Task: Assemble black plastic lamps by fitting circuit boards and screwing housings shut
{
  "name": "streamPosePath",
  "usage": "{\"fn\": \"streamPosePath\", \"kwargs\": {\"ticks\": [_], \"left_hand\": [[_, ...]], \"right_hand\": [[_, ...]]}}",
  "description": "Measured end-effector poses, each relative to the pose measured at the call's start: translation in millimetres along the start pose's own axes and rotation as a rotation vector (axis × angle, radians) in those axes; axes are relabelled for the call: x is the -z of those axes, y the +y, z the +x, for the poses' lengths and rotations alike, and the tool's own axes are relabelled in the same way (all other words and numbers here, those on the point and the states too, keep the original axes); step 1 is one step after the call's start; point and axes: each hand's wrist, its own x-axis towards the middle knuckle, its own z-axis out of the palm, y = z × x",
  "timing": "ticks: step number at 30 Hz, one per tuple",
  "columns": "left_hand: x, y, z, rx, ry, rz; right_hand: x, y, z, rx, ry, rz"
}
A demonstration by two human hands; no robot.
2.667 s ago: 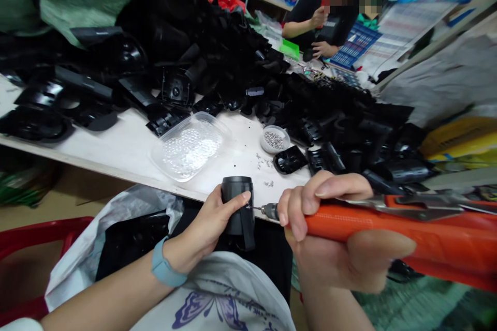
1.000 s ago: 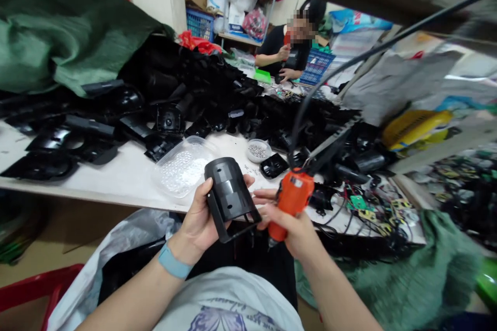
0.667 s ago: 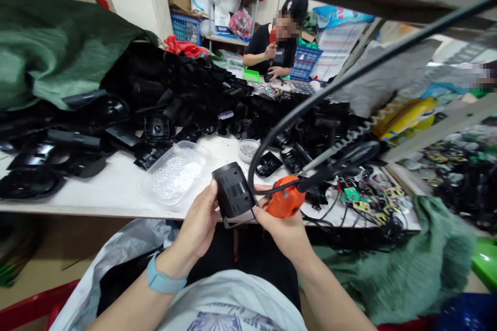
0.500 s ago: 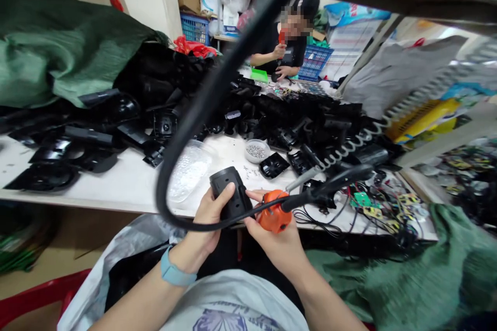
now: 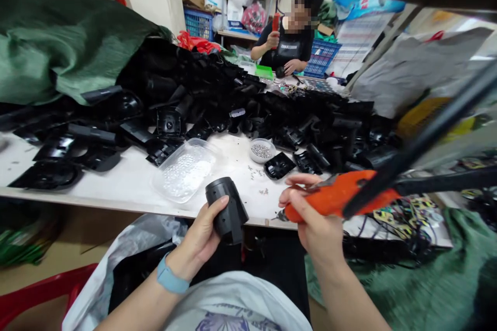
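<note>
My left hand [image 5: 207, 230] is closed around a black plastic housing [image 5: 227, 209], a short tube held tilted just off the table's front edge, thumb on its side. In my right hand [image 5: 316, 217] lies an orange electric screwdriver [image 5: 337, 196], its tip pointing left toward the housing but apart from it. A dark cable runs from the tool's rear end up to the right. Beyond my hands a round tub [image 5: 262, 151] holds small metal screws, and a few loose screws [image 5: 264, 191] lie on the white table [image 5: 236, 170].
A clear plastic tray [image 5: 186, 170] with small transparent pieces stands left of the tub. Black plastic parts [image 5: 233, 98] are heaped across the table. Circuit boards and wires [image 5: 407, 214] lie at right. A co-worker [image 5: 291, 41] sits opposite, holding a red tool. A white bag [image 5: 240, 300] covers my lap.
My right hand has swung the screwdriver away from the housing to the right and turned it sideways. The cable that crossed the view has moved right. My left hand keeps the housing, now tilted more.
</note>
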Motion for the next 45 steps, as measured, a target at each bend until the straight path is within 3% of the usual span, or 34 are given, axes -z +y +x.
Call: {"fn": "streamPosePath", "kwargs": {"ticks": [4,8,15,22,27,37,45], "left_hand": [[11.2,-3.5,1.1,0.063,0.085,-0.053],[20.8,-5.9,4.4,0.089,0.124,-0.075],[21.0,-0.3,2.6,0.142,0.124,-0.056],[17.9,3.4,4.5,0.189,0.184,-0.063],[20.4,1.5,6.3,0.175,0.13,-0.085],[13.0,-4.6,1.7,0.112,0.026,-0.093],[4.9,-7.4,-11.3,0.041,-0.035,-0.051]], "right_hand": [[-9.5,2.1,32.9,0.173,0.082,0.139],[-29.3,26.0,64.8,0.271,0.121,0.162],[-53.0,80.3,104.7,0.223,0.103,0.143],[-54.4,95.5,115.2,0.175,0.064,0.097],[-49.0,73.8,106.4,0.225,0.07,0.187],[-60.4,-21.0,42.6,0.257,-0.122,0.387],[-66.5,-27.3,19.2,0.231,-0.208,0.467]]}}
